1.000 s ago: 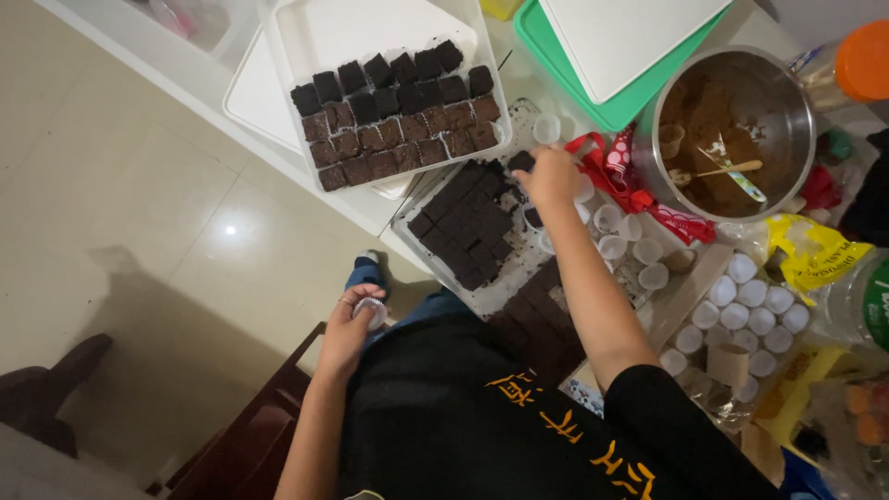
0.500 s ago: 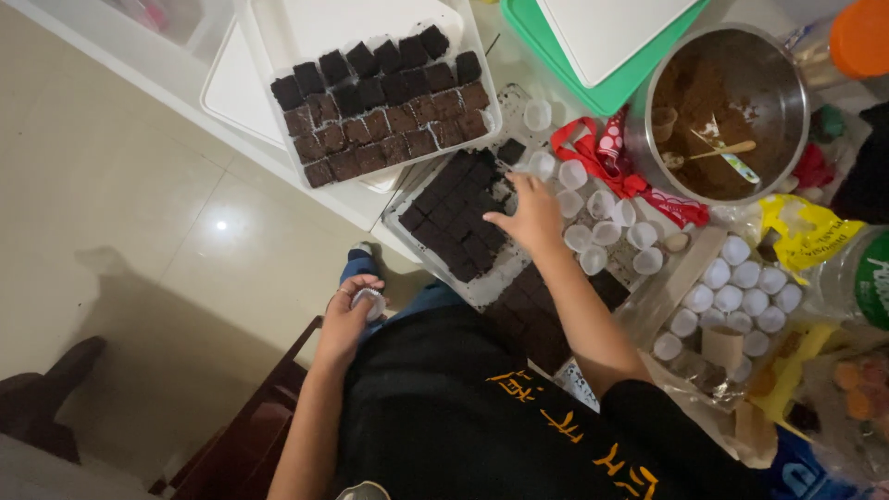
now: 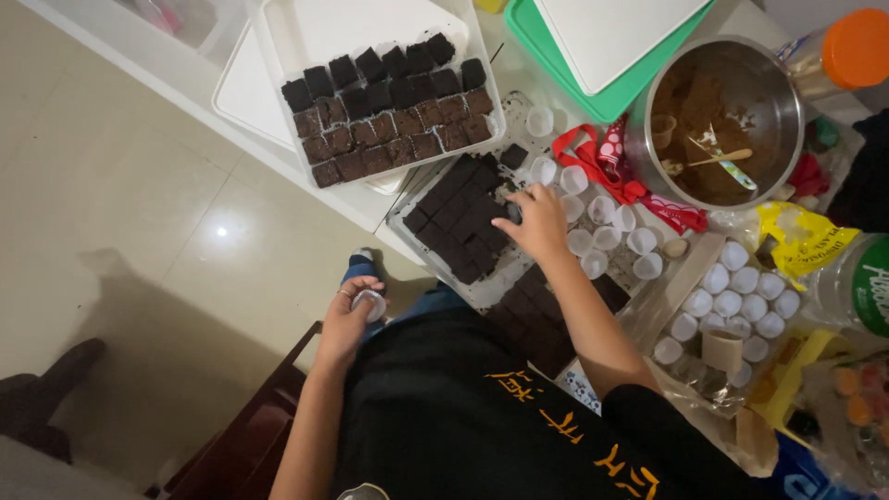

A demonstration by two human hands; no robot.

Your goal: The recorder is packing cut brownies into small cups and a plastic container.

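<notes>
Two risks apply. Crowded tabletop [image 3: 278,153]: my forearm could sweep the paper cups [image 3: 607,236] beside it. Brownie slab [image 3: 458,218]: my right hand [image 3: 537,220], fingers curled onto its edge, could crumble a square. My left hand [image 3: 350,319], well apart at my lap, pinches one white cup [image 3: 370,303].

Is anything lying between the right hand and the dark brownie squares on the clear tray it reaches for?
Nothing visible. The right hand already rests at the edge of the brownie squares, fingertips touching them. The small white paper cups lie on its other side.
</notes>
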